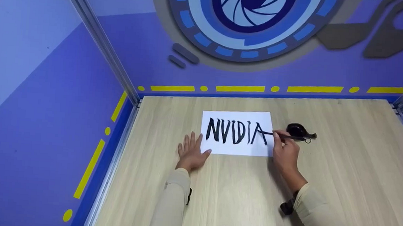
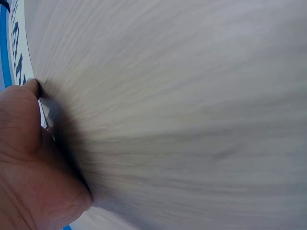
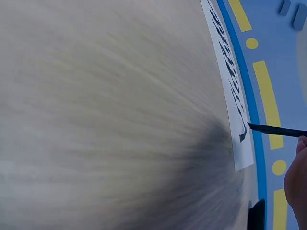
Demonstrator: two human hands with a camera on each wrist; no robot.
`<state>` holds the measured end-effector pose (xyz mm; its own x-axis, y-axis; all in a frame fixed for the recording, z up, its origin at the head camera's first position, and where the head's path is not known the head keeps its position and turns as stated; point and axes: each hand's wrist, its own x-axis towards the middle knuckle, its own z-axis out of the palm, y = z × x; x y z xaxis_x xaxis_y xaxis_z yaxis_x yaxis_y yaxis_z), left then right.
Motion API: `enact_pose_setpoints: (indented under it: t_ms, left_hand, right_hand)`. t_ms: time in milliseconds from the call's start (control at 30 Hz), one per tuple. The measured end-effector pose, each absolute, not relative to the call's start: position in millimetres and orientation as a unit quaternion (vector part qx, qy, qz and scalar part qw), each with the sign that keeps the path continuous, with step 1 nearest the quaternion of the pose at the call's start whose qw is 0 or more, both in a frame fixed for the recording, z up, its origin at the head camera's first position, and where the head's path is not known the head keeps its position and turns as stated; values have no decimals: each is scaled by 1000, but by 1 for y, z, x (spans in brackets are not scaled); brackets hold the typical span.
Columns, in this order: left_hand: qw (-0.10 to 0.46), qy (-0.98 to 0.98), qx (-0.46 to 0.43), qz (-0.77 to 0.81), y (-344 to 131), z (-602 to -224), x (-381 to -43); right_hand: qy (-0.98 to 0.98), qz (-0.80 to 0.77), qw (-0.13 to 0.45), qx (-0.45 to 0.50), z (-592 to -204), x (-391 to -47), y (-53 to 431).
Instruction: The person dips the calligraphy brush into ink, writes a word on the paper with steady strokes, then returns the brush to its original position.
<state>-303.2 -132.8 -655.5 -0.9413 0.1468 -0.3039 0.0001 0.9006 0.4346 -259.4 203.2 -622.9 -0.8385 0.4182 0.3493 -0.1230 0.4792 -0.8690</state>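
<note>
A white sheet of paper [image 1: 236, 150] lies on the table with "NVIDIA" in thick black strokes. My right hand [image 1: 285, 150] pinches a slim black brush [image 1: 269, 133], held low and slanted, a small ring at its far end. Its dark tip [image 3: 250, 126] is right at the last letter, the "A". My left hand [image 1: 191, 153] rests with fingers spread at the paper's lower left corner, the thumb over the edge. In the left wrist view, the left hand [image 2: 33, 158] lies along the paper's edge, most fingers hidden.
Just right of the paper sits a glossy black rounded dish [image 1: 295, 129] with a narrow end, partly behind the brush. The wood-grain table [image 1: 231, 196] is bounded by a blue-purple back wall [image 1: 128, 47] and a left wall [image 1: 64, 92] with a metal rail.
</note>
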Motion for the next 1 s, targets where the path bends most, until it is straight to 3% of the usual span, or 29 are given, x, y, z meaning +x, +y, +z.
enact_pose_setpoints:
  t_ms: [500, 1000]
  left_hand:
    - [163, 963, 36, 210, -134, -662, -305]
    - [163, 963, 43, 212, -134, -661, -304]
  right_hand:
    - [-834, 497, 225, -81, -629, -260, 203]
    - [-830, 474, 292, -44, -631, -256, 209]
